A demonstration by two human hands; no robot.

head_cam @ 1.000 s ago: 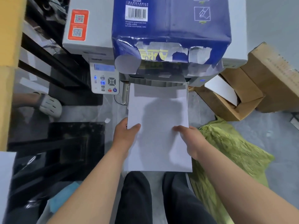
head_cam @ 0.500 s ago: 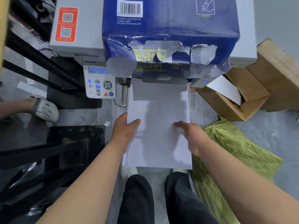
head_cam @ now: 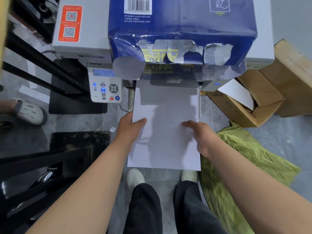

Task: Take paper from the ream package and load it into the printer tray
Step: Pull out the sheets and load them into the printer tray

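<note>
Both hands, left [head_cam: 129,128] and right [head_cam: 201,137], pinch the paper stack [head_cam: 164,132] by its side edges, far end under the torn ream package [head_cam: 182,31] at the printer [head_cam: 81,46] tray mouth.

Printer control panel [head_cam: 105,82]: brand name "PANTUM" above a lit display whose content is too blurred to read.
Orange sticker [head_cam: 70,23] on printer top: two QR codes; small print illegible.
Ream package [head_cam: 181,29]: barcode on a white patch, small printed lines beneath illegible; yellow lettering at the torn end, upside down, partly "A4" and "70".
</note>
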